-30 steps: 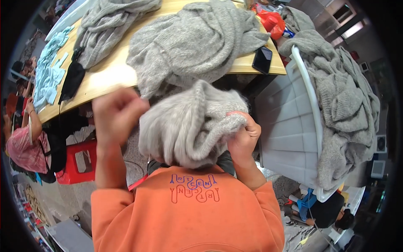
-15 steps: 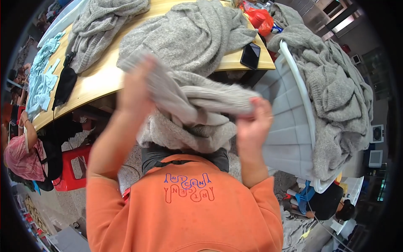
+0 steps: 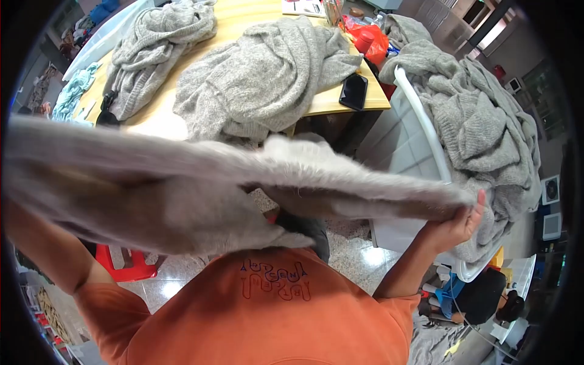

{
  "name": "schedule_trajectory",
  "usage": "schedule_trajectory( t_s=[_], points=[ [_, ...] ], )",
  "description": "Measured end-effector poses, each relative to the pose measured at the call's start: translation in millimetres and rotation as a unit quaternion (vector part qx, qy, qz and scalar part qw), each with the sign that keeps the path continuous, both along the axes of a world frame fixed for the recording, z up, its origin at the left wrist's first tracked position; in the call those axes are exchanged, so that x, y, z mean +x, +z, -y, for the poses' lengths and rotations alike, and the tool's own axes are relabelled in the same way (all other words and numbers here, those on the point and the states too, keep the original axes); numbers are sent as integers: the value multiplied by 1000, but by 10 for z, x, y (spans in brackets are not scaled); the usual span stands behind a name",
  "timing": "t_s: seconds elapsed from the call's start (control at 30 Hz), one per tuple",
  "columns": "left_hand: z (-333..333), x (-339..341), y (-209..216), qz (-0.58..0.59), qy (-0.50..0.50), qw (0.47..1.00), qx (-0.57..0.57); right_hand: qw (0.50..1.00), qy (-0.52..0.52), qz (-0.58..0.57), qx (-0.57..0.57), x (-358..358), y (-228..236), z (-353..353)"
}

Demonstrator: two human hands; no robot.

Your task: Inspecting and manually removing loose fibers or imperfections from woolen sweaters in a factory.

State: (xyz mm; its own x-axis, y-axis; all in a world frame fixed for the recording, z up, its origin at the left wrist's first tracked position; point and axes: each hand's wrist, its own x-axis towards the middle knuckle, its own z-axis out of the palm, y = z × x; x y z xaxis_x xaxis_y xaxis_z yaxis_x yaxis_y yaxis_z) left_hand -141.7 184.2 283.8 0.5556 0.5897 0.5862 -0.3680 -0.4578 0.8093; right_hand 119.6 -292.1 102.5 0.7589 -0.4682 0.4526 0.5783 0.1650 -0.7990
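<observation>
A grey knitted garment (image 3: 201, 207) is stretched wide across in front of me, its upper edge blurred by motion. My right hand (image 3: 457, 228) grips its right end between thumb and fingers. My left forearm rises at the left and goes behind the cloth, which hides the left hand and its fingers. Beyond, on the wooden table, lies a heap of grey knitwear (image 3: 252, 79), and another grey knitted piece (image 3: 161, 48) lies to its left.
To the right stands a white plastic bin (image 3: 404, 134) piled with grey knitwear (image 3: 480, 134). A black phone (image 3: 353, 92) lies on the table's near right corner, close to a red plastic bag (image 3: 374, 41). A red stool (image 3: 125, 266) is at lower left.
My hands have moved far apart, the left one out to the far left and the right one farther right. The bunched garment is now spread out between them.
</observation>
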Motion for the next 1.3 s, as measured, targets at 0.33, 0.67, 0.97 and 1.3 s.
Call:
schedule_trajectory(
  t_s=[0.33,0.67,0.97,1.3],
  points=[
    [1071,927,-3166,-443,-186,853,-202,668,587,-377,-260,-504,-2010,-668],
    [1181,839,-3363,-271,-280,768,-508,564,401,-74,-718,-671,-1967,-1189],
    [1393,893,-3246,-278,-278,741,-545,634,602,84,-479,-786,-1190,-1719],
    [1404,925,-3136,-305,-321,715,-541,735,495,229,-404,-648,-1186,-1927]
  ],
)
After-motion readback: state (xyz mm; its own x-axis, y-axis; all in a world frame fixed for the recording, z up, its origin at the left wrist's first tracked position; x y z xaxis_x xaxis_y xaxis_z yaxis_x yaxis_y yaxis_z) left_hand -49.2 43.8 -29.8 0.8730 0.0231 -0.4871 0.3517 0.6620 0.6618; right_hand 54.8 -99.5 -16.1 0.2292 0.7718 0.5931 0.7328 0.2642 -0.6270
